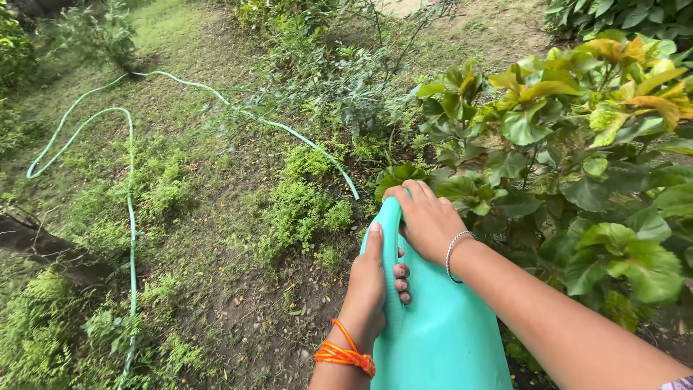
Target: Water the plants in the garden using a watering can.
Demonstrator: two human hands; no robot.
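Turquoise watering can (pixel 440 325), pale green hose (pixel 130 217), orange wrist thread (pixel 345 354) (silver bracelet (pixel 455 249) opposite), yellow-mottled green leaves (pixel 577 115).

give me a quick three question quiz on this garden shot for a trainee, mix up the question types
1. True or false: both hands grip the turquoise plastic container.
2. Which wrist wears the orange thread band? A) left B) right C) neither
3. Fill in the gap: the green hose lies looped on the ____.

Key
1. True. The left hand wraps the narrow upper part and the right hand covers the top end.
2. A. The right wrist has a thin silver bracelet instead.
3. Grass, to the left of the leafy bush.
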